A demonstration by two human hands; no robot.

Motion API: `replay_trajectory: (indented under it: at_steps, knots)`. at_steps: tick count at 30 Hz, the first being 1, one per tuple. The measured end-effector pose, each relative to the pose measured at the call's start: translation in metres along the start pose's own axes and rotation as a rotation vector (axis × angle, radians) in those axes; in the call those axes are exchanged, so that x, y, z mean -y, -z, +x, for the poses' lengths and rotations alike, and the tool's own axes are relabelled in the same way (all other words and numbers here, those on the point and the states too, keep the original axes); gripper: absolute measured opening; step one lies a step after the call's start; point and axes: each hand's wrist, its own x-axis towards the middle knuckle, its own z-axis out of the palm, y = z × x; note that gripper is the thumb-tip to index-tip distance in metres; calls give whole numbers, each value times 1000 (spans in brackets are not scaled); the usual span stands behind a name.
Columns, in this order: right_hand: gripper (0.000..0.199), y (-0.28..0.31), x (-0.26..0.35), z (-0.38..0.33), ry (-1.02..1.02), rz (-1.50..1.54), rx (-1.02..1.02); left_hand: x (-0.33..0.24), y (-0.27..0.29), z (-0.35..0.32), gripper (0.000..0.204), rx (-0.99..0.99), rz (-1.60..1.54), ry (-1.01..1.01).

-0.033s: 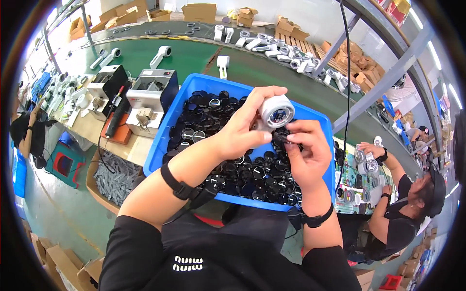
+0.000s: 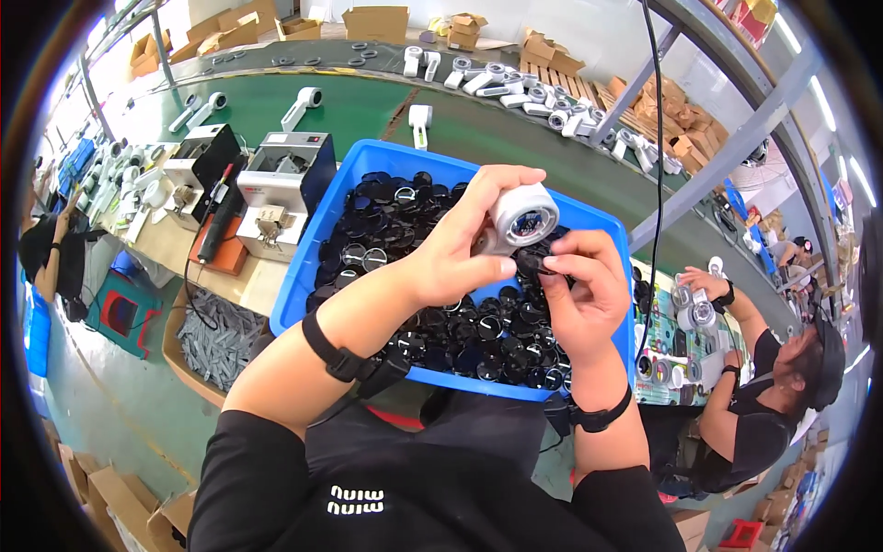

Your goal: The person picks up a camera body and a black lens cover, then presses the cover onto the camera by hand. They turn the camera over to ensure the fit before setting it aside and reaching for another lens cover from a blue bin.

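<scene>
over a blue bin by a green conveyor, left hand grasps a white housing, right hand pinches a black ring.

— What have you got on?
— You wear a black short-sleeved top (white lettering on its front), and your left hand and right hand are bare, with a black band on each wrist.

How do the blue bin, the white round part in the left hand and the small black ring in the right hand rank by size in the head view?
1. Blue bin, clearly largest.
2. White round part in the left hand.
3. Black ring pinched by the right hand, smallest, though fingers partly hide it.
</scene>
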Motion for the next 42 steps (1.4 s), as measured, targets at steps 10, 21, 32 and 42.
replay_trajectory:
  at_steps: [10,21,32,42]
  knots:
    - [31,7,5,0,35,-5,14,-2,1,6,83,129,513,-347]
    - [32,10,8,2,63,-15,28,-10,-3,8,74,125,527,-422]
    - [28,7,10,-2,43,-50,-23,-13,-5,6,62,124,608,-460]
    - [24,13,17,-3,82,165,-26,-12,-9,-2,72,92,610,-613]
